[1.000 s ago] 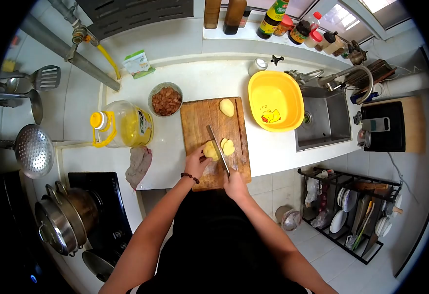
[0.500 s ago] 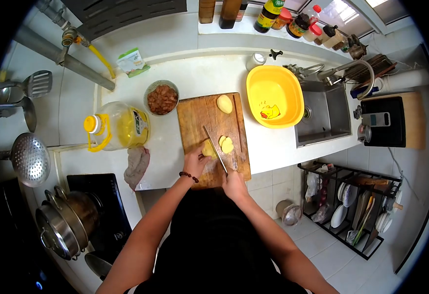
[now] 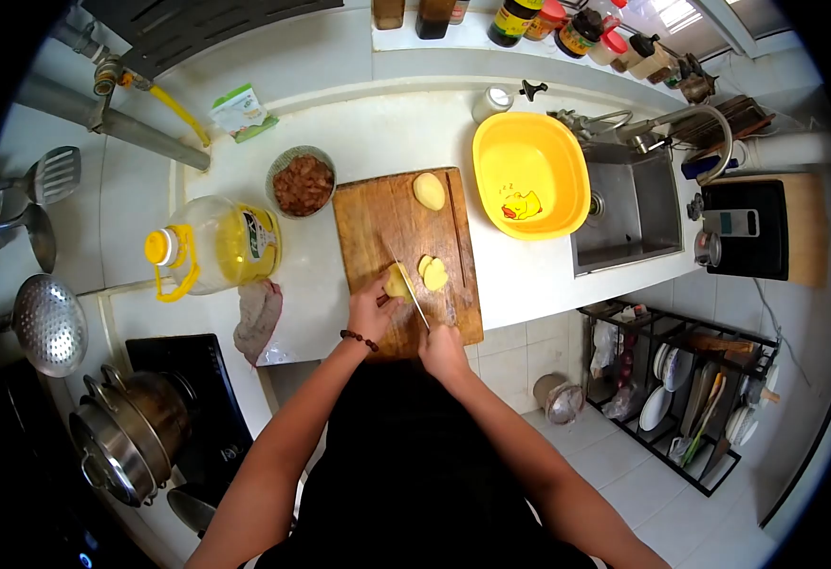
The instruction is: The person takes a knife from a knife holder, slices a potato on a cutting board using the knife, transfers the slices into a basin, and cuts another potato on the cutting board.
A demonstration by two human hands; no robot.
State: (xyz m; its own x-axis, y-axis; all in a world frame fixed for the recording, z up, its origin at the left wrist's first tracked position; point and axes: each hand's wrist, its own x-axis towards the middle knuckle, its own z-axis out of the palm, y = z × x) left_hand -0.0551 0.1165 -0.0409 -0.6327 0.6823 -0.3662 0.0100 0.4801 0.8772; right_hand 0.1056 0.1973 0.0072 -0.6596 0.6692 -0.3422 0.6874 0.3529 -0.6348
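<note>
On a wooden cutting board [image 3: 368, 223], my left hand [image 3: 370, 311] grips a peeled potato [image 3: 397, 284], its fingers bent over the left side. The handle of a knife [image 3: 413, 296] is closed in my right hand [image 3: 444, 351]; the blade points away from me and lies against the potato's right side. Cut potato slices [image 3: 433, 273] rest just right of the blade. A whole peeled potato [image 3: 429, 191] sits near the board's far edge. A beaded bracelet is on my left wrist.
Left of the board are a bowl of cut meat [image 3: 303, 184], an oil jug [image 3: 216, 247] and a grey cloth [image 3: 258, 321]. To the right stand a yellow basin [image 3: 539, 152] and a sink [image 3: 629, 209]. Pots [image 3: 131, 431] are on the far left.
The view has shifted, so the board and counter items appear higher and further left. My hands still hold the potato and knife, and the blade stays at the potato's right side.
</note>
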